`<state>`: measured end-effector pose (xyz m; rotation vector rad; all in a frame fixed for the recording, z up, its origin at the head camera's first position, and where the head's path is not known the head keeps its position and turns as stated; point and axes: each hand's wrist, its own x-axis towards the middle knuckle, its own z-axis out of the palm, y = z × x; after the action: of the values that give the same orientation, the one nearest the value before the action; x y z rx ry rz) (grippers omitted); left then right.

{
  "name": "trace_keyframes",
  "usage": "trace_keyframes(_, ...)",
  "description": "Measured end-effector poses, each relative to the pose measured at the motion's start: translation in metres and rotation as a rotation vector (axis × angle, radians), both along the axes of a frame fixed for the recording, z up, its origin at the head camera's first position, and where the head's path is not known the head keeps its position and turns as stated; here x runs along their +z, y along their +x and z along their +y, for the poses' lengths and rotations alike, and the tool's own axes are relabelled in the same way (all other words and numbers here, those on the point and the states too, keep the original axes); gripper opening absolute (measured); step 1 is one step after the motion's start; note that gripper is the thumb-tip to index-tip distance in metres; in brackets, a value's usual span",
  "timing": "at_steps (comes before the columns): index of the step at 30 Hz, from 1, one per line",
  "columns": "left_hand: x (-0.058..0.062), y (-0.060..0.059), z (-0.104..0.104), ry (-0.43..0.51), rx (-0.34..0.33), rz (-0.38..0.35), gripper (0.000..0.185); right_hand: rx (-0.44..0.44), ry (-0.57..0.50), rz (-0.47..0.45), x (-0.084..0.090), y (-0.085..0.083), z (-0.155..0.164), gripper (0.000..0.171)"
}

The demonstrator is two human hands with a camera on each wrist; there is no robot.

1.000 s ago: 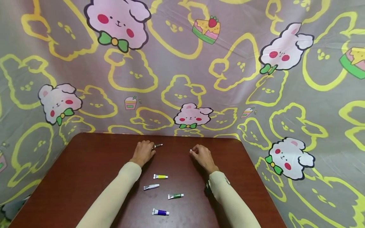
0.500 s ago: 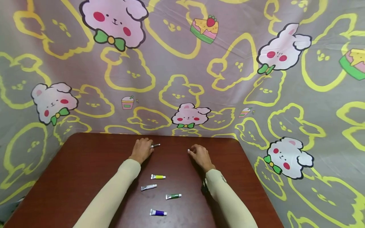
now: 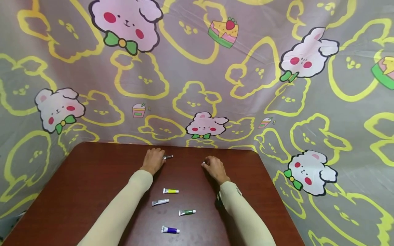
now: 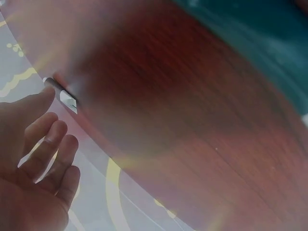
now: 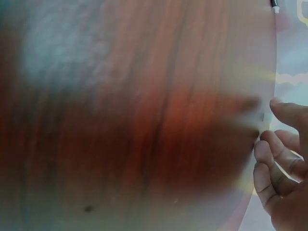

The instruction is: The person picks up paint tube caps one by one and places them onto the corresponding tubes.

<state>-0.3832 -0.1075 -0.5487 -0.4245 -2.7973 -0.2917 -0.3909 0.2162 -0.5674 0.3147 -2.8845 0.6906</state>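
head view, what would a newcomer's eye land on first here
The loud cartoon cloth with pink bunnies and yellow outlines fills the backdrop behind the dark red table. At the table's far edge the left hand holds a small dark tube, while the right hand pinches a tiny white cap. Four paint tubes lie between the sleeves: yellow, white, green, purple.

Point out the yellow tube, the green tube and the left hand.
yellow tube point(image 3: 172, 191): head view, on its yellow body.
green tube point(image 3: 188, 212): head view, on its green body.
left hand point(image 3: 153, 161): head view, on the back of the hand.
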Motion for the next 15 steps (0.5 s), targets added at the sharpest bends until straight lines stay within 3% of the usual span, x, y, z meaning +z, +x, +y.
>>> trace_keyframes(15, 0.0006, 0.0003, 0.0015, -0.015, -0.008, 0.002, 0.024, -0.011, 0.033, 0.011, -0.0036, -0.0021, -0.0066, 0.016)
